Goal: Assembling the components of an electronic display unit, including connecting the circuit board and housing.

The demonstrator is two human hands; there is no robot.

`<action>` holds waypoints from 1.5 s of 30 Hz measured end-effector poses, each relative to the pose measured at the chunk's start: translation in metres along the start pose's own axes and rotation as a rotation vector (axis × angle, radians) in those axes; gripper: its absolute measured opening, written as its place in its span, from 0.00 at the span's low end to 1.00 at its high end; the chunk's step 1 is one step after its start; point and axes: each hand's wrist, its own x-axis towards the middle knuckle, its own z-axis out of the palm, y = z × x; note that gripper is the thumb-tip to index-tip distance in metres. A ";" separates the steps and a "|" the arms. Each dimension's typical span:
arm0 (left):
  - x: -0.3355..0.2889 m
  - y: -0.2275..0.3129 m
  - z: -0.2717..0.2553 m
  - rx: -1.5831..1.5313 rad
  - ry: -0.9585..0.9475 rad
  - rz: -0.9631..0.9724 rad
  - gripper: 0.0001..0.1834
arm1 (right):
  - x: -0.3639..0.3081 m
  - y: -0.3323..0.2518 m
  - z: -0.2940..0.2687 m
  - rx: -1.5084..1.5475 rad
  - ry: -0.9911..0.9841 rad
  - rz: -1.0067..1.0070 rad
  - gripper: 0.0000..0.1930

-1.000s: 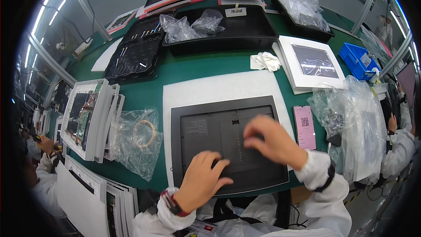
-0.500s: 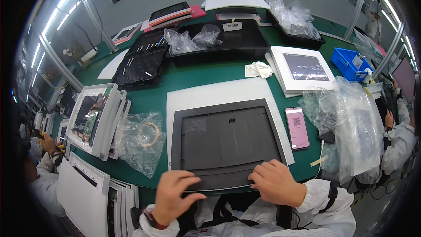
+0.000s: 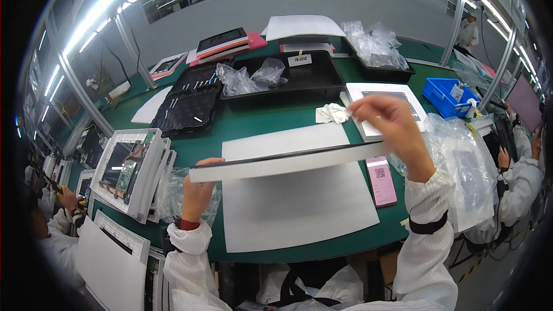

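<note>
A flat, black-and-white device panel (image 3: pixel 288 162) is raised above the bench and seen nearly edge-on, its white side toward me and a thin dark edge along the top. My left hand (image 3: pixel 199 193) grips its left end, thumb or finger over the upper edge. At the right end, my right hand (image 3: pixel 394 129) is lifted over the corner, slightly blurred, fingers bent and apart; they reach above the panel's edge. Whether its palm touches the panel cannot be made out. Under the panel a white foam sheet (image 3: pixel 299 213) lies on the green bench (image 3: pixel 276 253). The panel's broad faces are hidden.
A phone (image 3: pixel 381 181) lies right of the foam, near clear plastic bags (image 3: pixel 466 173). Housings with circuit boards (image 3: pixel 124 167) lean at left. Behind are a black tray (image 3: pixel 311 80), a tool case (image 3: pixel 184 106), a white cloth (image 3: pixel 331 113) and a blue bin (image 3: pixel 446 97).
The dark panel that lay flat on the foam has been lifted and tipped edge-on. My left hand now holds its left end; my right hand has moved up and right.
</note>
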 end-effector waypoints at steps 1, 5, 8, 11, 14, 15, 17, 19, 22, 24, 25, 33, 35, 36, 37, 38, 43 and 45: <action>0.001 -0.012 -0.004 -0.019 0.010 0.004 0.11 | 0.000 0.021 -0.004 0.234 0.243 0.061 0.13; 0.019 -0.015 0.004 -0.065 0.051 0.048 0.12 | -0.039 0.118 -0.005 0.097 0.221 0.173 0.18; 0.029 -0.019 0.011 -0.123 0.099 0.076 0.13 | -0.047 0.123 0.021 0.089 0.034 0.227 0.16; 0.035 -0.018 0.020 -0.104 0.156 0.085 0.13 | -0.039 0.139 0.025 0.158 0.049 0.174 0.13; 0.046 -0.011 0.021 -0.073 0.202 0.070 0.12 | -0.030 0.140 0.029 0.138 0.114 0.103 0.11; 0.049 -0.009 0.016 -0.098 0.213 0.054 0.13 | -0.027 0.137 0.031 0.164 0.163 0.068 0.09; 0.056 0.017 0.012 -0.111 0.221 0.070 0.16 | -0.026 0.114 0.021 0.189 0.162 0.090 0.09; 0.058 0.053 0.004 -0.167 0.171 -0.021 0.17 | -0.033 0.089 0.013 0.267 0.165 0.163 0.12; 0.048 0.040 -0.001 -0.188 0.064 -0.329 0.18 | -0.055 0.083 0.023 -0.006 0.186 0.369 0.14; 0.038 0.009 0.009 -0.131 -0.041 -0.491 0.17 | -0.073 0.104 0.023 -0.021 0.139 0.442 0.16; 0.027 -0.009 0.015 -0.150 -0.063 -0.561 0.17 | -0.080 0.115 0.029 -0.109 0.130 0.498 0.17; -0.009 -0.044 0.035 -0.082 -0.137 -0.739 0.18 | -0.119 0.150 0.061 -0.197 0.082 0.586 0.18; -0.009 -0.043 0.038 -0.035 -0.149 -0.701 0.19 | -0.125 0.145 0.064 -0.242 0.104 0.577 0.18; -0.009 -0.042 0.039 -0.033 -0.160 -0.696 0.19 | -0.129 0.142 0.064 -0.242 0.115 0.582 0.18; -0.010 -0.040 0.040 -0.028 -0.158 -0.703 0.19 | -0.133 0.140 0.064 -0.244 0.116 0.566 0.17; -0.010 -0.039 0.040 -0.024 -0.155 -0.710 0.19 | -0.135 0.139 0.063 -0.247 0.116 0.550 0.17; -0.007 -0.044 0.039 0.045 -0.169 -0.662 0.19 | -0.137 0.127 0.063 -0.424 0.034 0.498 0.14; -0.007 -0.044 0.040 0.102 -0.171 -0.642 0.19 | -0.141 0.120 0.063 -0.549 0.020 0.465 0.12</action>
